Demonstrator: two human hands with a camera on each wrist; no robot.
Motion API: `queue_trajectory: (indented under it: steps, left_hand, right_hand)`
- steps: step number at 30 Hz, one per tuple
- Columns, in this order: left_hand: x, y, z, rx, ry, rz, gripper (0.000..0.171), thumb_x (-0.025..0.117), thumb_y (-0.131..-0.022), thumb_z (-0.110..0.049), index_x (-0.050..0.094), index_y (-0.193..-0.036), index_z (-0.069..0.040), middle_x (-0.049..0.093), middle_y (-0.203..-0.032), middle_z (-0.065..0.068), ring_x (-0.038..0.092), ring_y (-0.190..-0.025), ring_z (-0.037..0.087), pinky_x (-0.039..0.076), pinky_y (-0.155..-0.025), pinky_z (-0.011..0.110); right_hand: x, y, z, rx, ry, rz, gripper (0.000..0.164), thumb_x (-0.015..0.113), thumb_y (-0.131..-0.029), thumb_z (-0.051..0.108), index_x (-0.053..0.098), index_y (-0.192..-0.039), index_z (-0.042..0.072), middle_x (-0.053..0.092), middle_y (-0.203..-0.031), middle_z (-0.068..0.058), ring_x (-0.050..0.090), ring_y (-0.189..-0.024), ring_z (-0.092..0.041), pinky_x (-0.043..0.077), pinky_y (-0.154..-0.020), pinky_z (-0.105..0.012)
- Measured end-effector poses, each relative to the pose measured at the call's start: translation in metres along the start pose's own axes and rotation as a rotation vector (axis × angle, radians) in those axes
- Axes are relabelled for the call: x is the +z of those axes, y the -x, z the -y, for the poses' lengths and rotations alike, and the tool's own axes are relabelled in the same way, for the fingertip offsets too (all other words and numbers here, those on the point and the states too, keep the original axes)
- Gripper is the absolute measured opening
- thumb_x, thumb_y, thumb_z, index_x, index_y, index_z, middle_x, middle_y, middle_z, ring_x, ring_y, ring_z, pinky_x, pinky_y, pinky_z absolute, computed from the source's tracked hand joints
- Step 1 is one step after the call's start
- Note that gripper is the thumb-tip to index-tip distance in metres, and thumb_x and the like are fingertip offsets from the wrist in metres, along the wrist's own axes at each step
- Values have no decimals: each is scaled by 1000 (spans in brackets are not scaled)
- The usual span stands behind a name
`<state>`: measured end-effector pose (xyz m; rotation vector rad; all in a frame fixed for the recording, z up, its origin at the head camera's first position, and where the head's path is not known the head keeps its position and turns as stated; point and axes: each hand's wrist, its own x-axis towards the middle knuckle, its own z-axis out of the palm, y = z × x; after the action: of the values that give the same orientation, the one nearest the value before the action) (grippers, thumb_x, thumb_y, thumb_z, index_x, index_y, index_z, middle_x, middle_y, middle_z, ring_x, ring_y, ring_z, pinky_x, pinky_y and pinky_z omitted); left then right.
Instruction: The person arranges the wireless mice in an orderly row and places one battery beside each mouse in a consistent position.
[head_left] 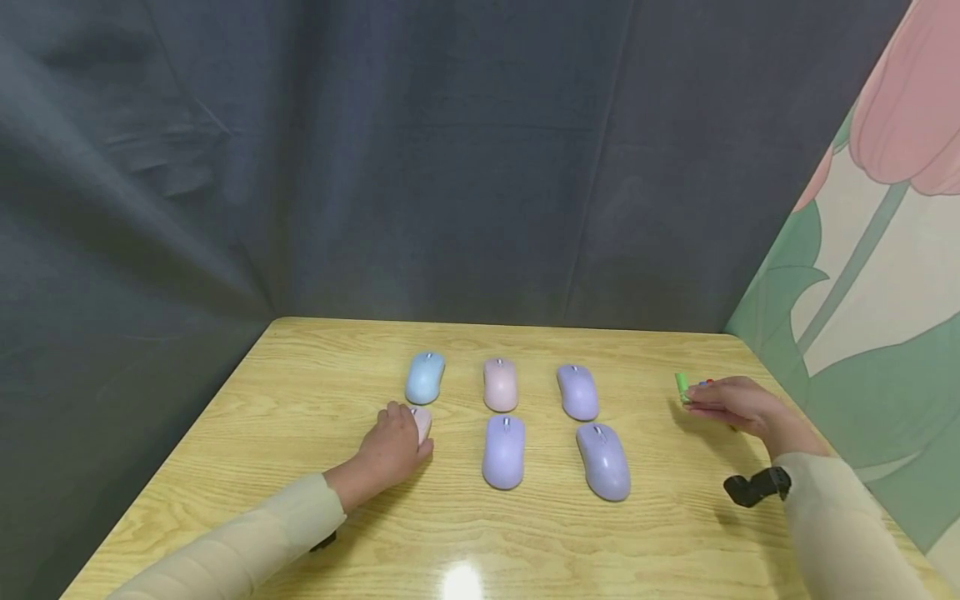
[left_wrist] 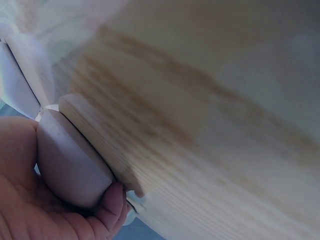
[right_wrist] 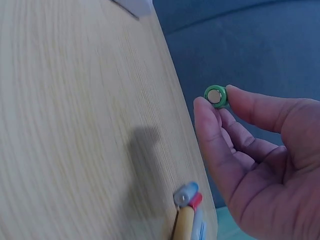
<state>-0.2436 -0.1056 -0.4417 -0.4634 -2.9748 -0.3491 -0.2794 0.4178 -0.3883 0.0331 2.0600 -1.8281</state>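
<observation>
With a mouse gripped by the left hand, the battery pinched by the right hand could, if loosened, be lost over the table's right edge.

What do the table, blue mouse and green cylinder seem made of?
Table: wood or laminate, glossy, with grain and glare. Blue mouse: probably plastic, satin, with soft sheen. Green cylinder: perhaps metal, smooth plastic wrap; pale disc ringed green.

The left arm reaches in from the near left, the left hand gripping with curled fingers; farther right, the right hand pinches between thumb and fingertip.
</observation>
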Motion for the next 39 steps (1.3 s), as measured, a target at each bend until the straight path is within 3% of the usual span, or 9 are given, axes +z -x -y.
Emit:
queue_trajectory:
  steps: [7, 13, 22, 39]
  left_hand:
    - [-1, 0, -1, -4, 4, 0, 51, 64, -90, -27, 47, -100, 20, 41, -85, 18, 48, -75, 28, 51, -57, 37]
    - [-2, 0, -1, -3, -2, 7, 52, 63, -90, -27, 46, -101, 21, 41, -86, 18, 47, -76, 28, 51, -58, 37]
    - [0, -1, 0, -10, 4, 20, 53, 63, -91, -27, 46, -104, 21, 42, -87, 19, 47, -77, 28, 51, -59, 37]
    - [0, 0, 0, -13, 6, 21, 52, 62, -91, -27, 46, -104, 21, 41, -88, 19, 47, -78, 28, 51, -58, 37]
  right_hand:
    - [19, -8, 5, -43, 105, 13, 37, 52, -99, 3, 44, -122, -25, 66, -96, -8, 68, -90, -15, 52, -85, -32]
    - [37, -14, 11, -51, 90, 38, 30, 52, -99, 3, 51, -118, -20, 68, -94, -7, 68, -90, -15, 52, -85, -32]
    - [65, -21, 20, -31, -31, 79, 22, 51, -98, 0, 54, -114, -15, 68, -94, -9, 68, -90, -16, 51, -87, -33]
    - [117, -42, 34, -30, -45, 79, 28, 52, -98, 1, 53, -119, -18, 70, -92, -8, 69, -89, -17, 52, -86, -33]
